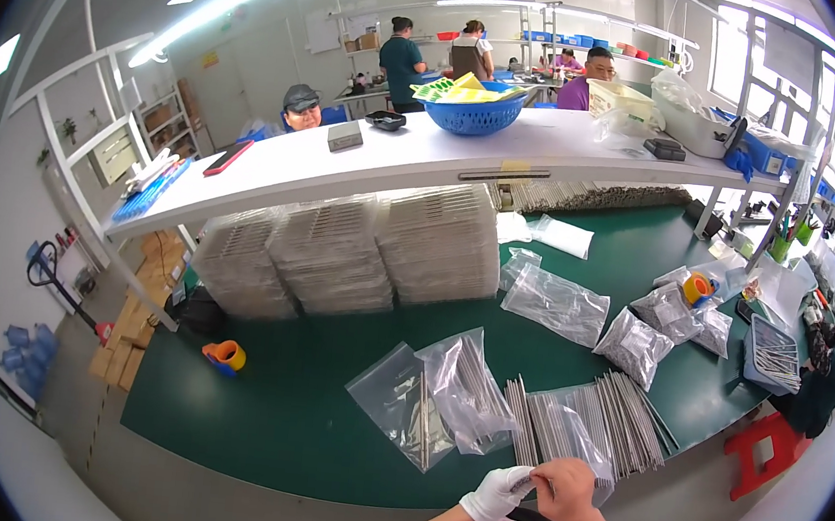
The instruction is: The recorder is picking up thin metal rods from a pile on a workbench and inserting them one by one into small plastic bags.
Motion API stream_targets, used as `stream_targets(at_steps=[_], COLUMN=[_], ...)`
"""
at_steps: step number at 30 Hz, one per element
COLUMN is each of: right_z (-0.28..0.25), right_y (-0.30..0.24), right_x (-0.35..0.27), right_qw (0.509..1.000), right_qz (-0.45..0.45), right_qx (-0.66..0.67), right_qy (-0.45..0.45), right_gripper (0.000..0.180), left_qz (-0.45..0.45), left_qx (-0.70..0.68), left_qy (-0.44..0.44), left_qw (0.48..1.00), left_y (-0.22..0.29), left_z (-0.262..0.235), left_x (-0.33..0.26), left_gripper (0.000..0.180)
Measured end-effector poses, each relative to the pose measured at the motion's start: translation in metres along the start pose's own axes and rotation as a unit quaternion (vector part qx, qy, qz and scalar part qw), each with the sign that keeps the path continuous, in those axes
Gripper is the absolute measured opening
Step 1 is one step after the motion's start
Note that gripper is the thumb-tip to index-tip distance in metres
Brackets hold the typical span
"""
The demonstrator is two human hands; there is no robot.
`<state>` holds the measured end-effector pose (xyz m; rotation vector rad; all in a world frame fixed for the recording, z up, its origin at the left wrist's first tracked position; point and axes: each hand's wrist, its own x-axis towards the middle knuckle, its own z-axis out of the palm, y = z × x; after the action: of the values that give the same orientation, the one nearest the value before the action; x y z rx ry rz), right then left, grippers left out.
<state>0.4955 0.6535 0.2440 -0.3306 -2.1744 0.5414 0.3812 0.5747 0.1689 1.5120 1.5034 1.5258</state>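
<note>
The left hand (pixel 495 496), in a white glove, and the bare right hand (pixel 566 491) meet at the near edge of the bench (pixel 272 417); both have their fingers curled, grasping a small grey piece (pixel 523 483) between them. The piece is mostly covered by the fingers, so its exact form cannot be told. Directly beyond the right hand, a row of slim metal rods (pixel 629 422) lies side by side, with a clear plastic sheet (pixel 579 409) over part of it. Beyond and to the left of the left hand, a clear bag (pixel 470 391) containing rods overlaps a flatter clear bag (pixel 385 393). Farther left stands an orange-and-blue tape dispenser (pixel 224 354). Farther out, to the right of the hands, are a filled pouch (pixel 633 347) and a blue tray (pixel 754 365) of rods. Straight ahead, well apart from the hands, wrapped stacks (pixel 439 248) stand beneath a white shelf (pixel 367 158).
</note>
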Motion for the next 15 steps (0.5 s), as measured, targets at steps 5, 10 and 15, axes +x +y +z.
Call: stream_targets(at_steps=[5,10,15], right_z=[0.0,0.004,0.0], right_y=[0.001,-0.006,-0.014], right_x=[-0.008,-0.01,0.02], right_qw=[1.0,0.999,0.994], right_qz=[0.021,0.029,-0.016], right_qx=[0.015,0.016,0.065], right_qy=[0.015,0.041,0.089], right_gripper=[0.018,0.017,0.017], left_qz=[0.048,0.049,0.073], left_qx=[0.023,0.028,0.022], left_qy=[0.008,-0.024,0.014], left_qw=[0.999,0.998,0.997], left_y=[0.006,0.012,-0.004], left_z=[0.002,-0.008,-0.012], left_x=[0.001,0.003,0.003], left_gripper=[0.021,0.024,0.018])
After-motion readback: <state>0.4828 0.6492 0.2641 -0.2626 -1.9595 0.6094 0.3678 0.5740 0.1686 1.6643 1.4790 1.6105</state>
